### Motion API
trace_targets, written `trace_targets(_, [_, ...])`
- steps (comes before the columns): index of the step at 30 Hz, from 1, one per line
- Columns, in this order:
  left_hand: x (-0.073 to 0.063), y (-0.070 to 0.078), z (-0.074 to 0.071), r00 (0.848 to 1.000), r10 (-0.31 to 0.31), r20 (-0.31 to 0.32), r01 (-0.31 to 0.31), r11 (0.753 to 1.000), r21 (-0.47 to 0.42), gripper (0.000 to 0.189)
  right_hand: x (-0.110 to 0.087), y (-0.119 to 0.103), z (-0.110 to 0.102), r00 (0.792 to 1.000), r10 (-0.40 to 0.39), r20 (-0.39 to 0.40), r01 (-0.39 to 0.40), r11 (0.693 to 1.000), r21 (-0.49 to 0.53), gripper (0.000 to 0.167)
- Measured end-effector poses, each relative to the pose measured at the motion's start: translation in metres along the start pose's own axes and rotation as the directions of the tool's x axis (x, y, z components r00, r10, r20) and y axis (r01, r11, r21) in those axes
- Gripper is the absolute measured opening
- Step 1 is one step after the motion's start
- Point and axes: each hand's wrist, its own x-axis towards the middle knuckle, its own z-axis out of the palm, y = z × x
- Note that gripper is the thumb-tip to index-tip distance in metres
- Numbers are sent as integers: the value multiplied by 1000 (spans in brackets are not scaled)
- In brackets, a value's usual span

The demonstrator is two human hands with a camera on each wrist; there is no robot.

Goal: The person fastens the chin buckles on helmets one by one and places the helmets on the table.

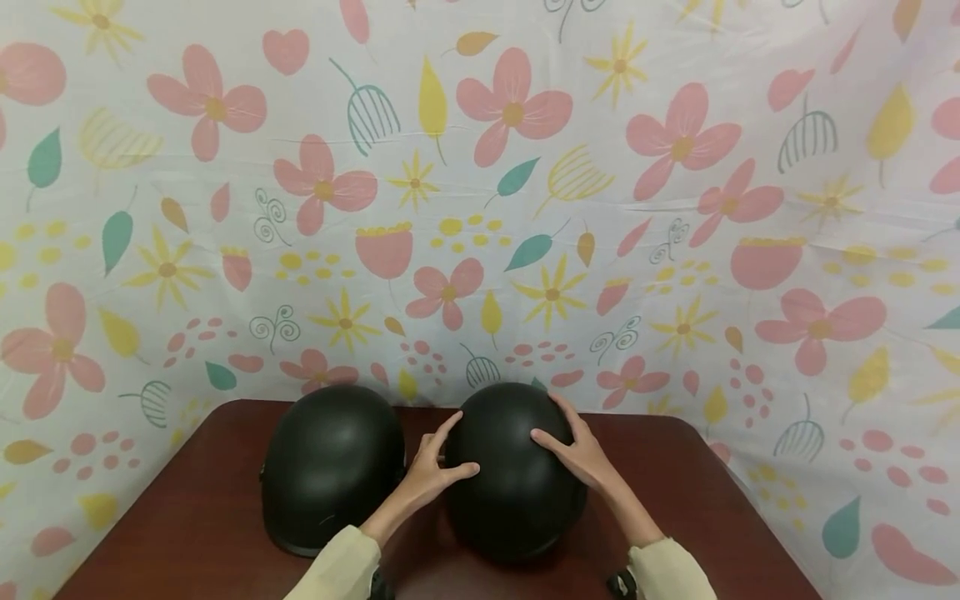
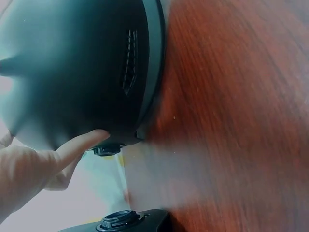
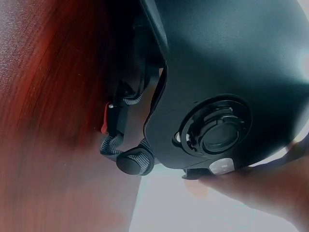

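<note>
Two matte black helmets are in the head view. The right-hand helmet (image 1: pixel 517 508) is between my two hands, over the table. My left hand (image 1: pixel 429 473) grips its left side, the thumb lying on the shell; in the left wrist view a slotted vent (image 2: pixel 129 63) shows near its rim. On the other side my right hand (image 1: pixel 583 454) holds the upper right of the shell. A round side fitting (image 3: pixel 219 135) and a grey chin strap (image 3: pixel 140 162) with a red-edged buckle (image 3: pixel 105 118) appear in the right wrist view. The helmet's inside is hidden.
The other helmet (image 1: pixel 330 467) sits on the table left of my left forearm. Beneath is a dark reddish wooden table (image 1: pixel 660 500) with rounded far corners. A white cloth (image 1: pixel 480 208) printed with flowers and leaves hangs behind it.
</note>
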Motion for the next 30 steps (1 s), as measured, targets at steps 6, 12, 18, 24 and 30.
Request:
trace_targets(6, [-1,0,-4,1000,-17,20,18,1000,-15,87,4,2,-5,998,16,66,-19,999,43,71])
trace_targets(12, [-3,-4,-6,999,-33,39,36,995,-95,85,8,6,-11,990,31,137,-39,997,61,69])
trace_targets(18, [-6,-6,-2,997,-63,33,67,989,-130,82,15,16,-11,986,53,158,-66,994,84,68])
trace_targets(24, [-4,-7,2,998,-68,-7,66,991,-115,80,22,31,-9,984,51,168,-75,987,144,63])
trace_targets(30, [-2,-5,6,998,-65,-24,62,992,-108,80,26,40,-10,981,62,183,-94,980,174,65])
